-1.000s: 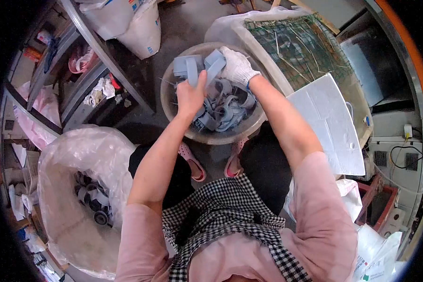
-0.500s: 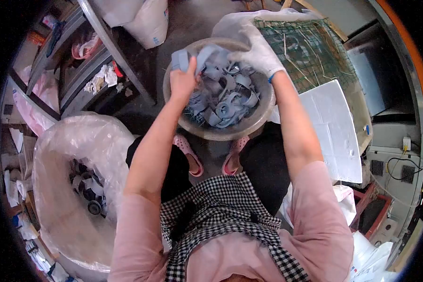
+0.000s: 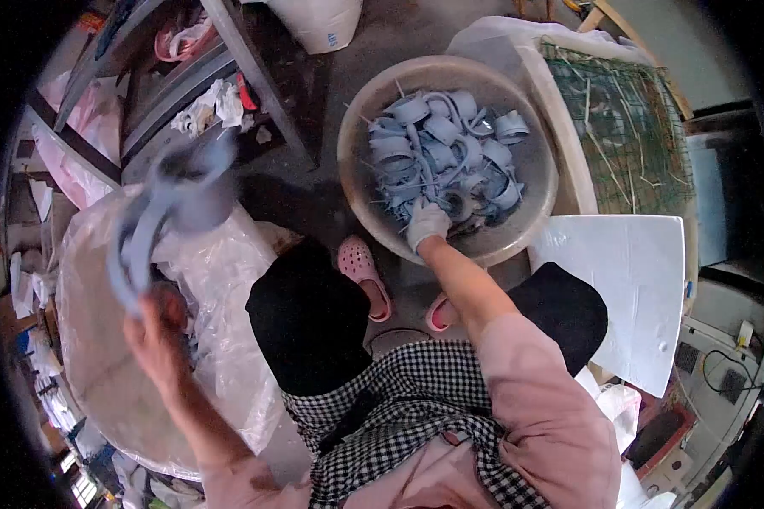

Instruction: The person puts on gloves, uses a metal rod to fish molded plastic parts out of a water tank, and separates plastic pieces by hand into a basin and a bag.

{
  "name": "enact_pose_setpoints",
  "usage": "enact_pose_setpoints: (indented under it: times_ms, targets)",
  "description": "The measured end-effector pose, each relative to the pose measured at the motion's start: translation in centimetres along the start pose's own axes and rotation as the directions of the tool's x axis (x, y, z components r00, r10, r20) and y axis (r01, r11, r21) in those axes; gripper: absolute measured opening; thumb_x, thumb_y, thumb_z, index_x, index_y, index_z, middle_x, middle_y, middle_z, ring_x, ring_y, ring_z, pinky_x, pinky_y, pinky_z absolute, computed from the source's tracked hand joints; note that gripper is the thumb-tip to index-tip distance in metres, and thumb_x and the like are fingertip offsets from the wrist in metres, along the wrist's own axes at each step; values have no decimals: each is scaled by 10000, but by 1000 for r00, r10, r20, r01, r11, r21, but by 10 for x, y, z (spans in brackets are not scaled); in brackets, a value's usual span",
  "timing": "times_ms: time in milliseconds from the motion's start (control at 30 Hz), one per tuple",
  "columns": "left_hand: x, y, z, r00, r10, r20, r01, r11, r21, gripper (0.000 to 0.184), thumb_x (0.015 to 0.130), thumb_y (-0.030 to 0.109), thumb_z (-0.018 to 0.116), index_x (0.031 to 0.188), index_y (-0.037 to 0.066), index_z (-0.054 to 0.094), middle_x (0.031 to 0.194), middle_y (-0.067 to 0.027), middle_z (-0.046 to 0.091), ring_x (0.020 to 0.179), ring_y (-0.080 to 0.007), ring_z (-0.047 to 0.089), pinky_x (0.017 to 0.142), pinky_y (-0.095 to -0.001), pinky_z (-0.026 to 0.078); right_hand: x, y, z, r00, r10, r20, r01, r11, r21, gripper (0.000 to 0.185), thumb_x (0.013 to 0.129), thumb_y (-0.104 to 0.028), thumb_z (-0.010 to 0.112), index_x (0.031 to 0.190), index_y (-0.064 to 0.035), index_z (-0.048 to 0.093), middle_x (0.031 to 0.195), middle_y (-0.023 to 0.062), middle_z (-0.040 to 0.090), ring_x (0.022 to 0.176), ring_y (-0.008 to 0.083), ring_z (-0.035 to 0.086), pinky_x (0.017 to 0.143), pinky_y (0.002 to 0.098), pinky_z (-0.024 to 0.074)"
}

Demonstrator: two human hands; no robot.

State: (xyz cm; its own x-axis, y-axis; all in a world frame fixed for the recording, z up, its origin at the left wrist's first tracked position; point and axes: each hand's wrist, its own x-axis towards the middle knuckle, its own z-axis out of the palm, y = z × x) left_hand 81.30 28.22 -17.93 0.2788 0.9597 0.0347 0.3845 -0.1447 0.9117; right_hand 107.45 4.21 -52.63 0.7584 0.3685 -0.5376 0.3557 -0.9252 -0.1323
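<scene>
My left hand (image 3: 157, 343), above the clear plastic bag (image 3: 238, 339), has blurred grey strips (image 3: 197, 204) at its fingertips; whether clasped or loose, I cannot tell. My gloved right hand (image 3: 427, 224) touches grey pieces (image 3: 440, 157) in the basin (image 3: 535, 199), its closure unclear.

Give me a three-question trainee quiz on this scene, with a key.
1. True or false: the left hand wears a glove.
2. Multiple choice: what does the left hand hold?
A) A white board
B) Curved grey plastic pieces
C) A green net
3. Fill in the blank: the right hand reaches into the round ____.

Key:
1. False; it is bare.
2. B
3. basin
</scene>
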Motion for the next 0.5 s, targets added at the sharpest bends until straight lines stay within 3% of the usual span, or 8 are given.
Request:
enact_pose_setpoints:
  times_ms: [100, 167, 200, 267, 300, 367, 400, 500]
  targets:
    - [-5, -42, -97, 994, -45, 98, 42, 999, 32, 412, 967, 386, 512, 760, 33, 559, 605, 12, 475, 516, -80, 430, 465, -233, 309, -2, 17, -16, 997, -40, -70, 36, 998, -54, 433, 834, -276, 558, 1230, -119, 480, 1168, 215, 563, 1008, 391, 602, 870, 514, 466]
    - [-10, -67, -131, 948, -288, -136, 310, 932, 188, 459, 929, 459, 551, 759, 33, 562, 597, -17, 491, 501, -81, 441, 453, -229, 307, -6, 22, -70, 997, 2, -76, -1, 1000, 21, 451, 815, -297, 566, 1212, -95, 490, 1186, 220, 556, 1018, 399, 596, 884, 501, 464]
    - [-3, -89, -152, 946, -293, -138, 314, 933, 177, 459, 929, 459, 551, 759, 33, 562, 597, -17, 491, 501, -81, 441, 453, -229, 307, -5, 26, -90, 997, 40, -73, -32, 994, 108, 474, 797, -318, 575, 1194, -71, 500, 1204, 225, 550, 1028, 407, 590, 898, 487, 463]
    - [28, -165, -201, 860, -448, -244, 510, 757, 408, 565, 861, 533, 610, 883, -31, 618, 755, -149, 623, 654, -193, 604, 558, -286, 449, 29, 56, -108, 991, -99, -92, 120, 958, 260, 572, 761, -358, 581, 1216, -23, 490, 1183, 260, 558, 1052, 423, 572, 923, 452, 459]
    - [54, -235, -231, 953, -223, -205, 302, 771, 561, 623, 836, 549, 627, 988, -55, 613, 911, -205, 627, 828, -263, 612, 689, -334, 471, 31, 61, -130, 973, -142, -184, 188, 948, 259, 602, 758, -368, 575, 1231, -8, 486, 1163, 283, 565, 1065, 424, 565, 933, 451, 451]
    - [62, -211, -196, 998, 8, -63, 43, 650, 759, 775, 806, 553, 647, 1251, -69, 522, 1257, -262, 545, 1215, -375, 489, 999, -425, 394, 21, 66, -183, 957, -149, -251, 228, 918, 326, 637, 760, -390, 561, 1247, 14, 489, 1126, 312, 580, 1088, 427, 555, 958, 442, 431]
    - [83, -227, -186, 978, 176, -113, 1, 536, 844, 743, 797, 513, 676, 1262, -43, 515, 1239, -234, 568, 1189, -360, 516, 970, -428, 418, 20, 73, -206, 967, -124, -224, 205, 898, 389, 643, 765, -402, 553, 1247, 19, 497, 1111, 318, 588, 1097, 428, 551, 973, 433, 418]
    - [81, -116, -45, 944, 322, 76, -308, 771, 557, 620, 852, 340, 675, 1270, -76, 485, 1264, -252, 537, 1166, -334, 528, 979, -388, 406, -5, 86, -267, 931, -212, -299, 327, 847, 418, 480, 852, -359, 461, 1191, -34, 560, 1058, 218, 638, 973, 328, 622, 774, 406, 505]
